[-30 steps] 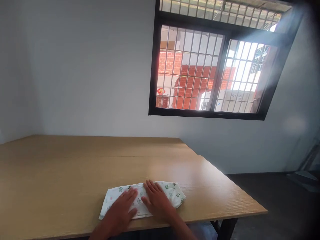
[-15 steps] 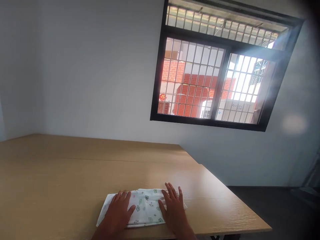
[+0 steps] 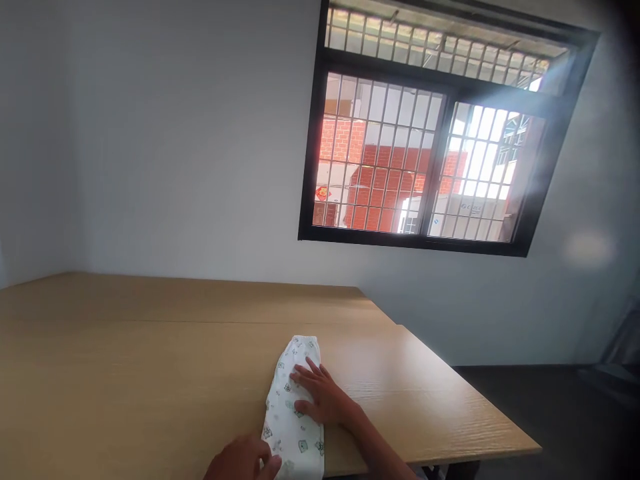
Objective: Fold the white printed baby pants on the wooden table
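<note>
So the right hand is lying flat on a folded white cloth, fingers spread and open, pressing on the cloth's right side and not pinching anything. The left hand is sitting by the cloth's lower end, partly cut off by the bottom of the view, fingertips just touching its left edge, open too, with no grip that I can see. The cloth, printed with small green figures, is lying lengthwise, pointing away from the person, at the near edge of a light wood tabletop. Past the tabletop's far side, a dark-framed barred window is showing a red brick building.
</note>
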Demonstrator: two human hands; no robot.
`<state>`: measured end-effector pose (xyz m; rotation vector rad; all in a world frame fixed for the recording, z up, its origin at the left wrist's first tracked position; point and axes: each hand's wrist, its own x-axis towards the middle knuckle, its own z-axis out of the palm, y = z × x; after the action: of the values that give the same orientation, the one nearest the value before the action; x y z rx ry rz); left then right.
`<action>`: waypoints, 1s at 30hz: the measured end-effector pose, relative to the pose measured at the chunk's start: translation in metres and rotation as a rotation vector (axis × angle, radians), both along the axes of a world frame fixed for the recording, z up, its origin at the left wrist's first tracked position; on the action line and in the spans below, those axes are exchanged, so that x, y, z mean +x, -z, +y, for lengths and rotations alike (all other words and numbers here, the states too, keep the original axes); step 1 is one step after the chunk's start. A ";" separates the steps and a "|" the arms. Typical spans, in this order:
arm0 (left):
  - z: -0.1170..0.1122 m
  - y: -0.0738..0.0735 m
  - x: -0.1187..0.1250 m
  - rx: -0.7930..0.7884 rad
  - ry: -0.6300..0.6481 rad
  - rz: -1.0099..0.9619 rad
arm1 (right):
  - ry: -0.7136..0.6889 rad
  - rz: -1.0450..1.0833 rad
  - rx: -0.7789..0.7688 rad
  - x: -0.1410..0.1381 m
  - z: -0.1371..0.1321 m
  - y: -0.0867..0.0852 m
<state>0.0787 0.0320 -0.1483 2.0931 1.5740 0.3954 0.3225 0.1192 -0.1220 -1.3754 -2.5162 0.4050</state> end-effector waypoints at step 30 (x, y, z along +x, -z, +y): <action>-0.011 -0.070 -0.030 0.199 0.096 -0.493 | 0.054 0.636 0.012 0.009 -0.100 -0.070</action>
<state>0.0489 0.0206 -0.0784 1.9960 1.1781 0.9828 0.3312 0.0189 -0.0515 -1.0819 -1.9516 0.6875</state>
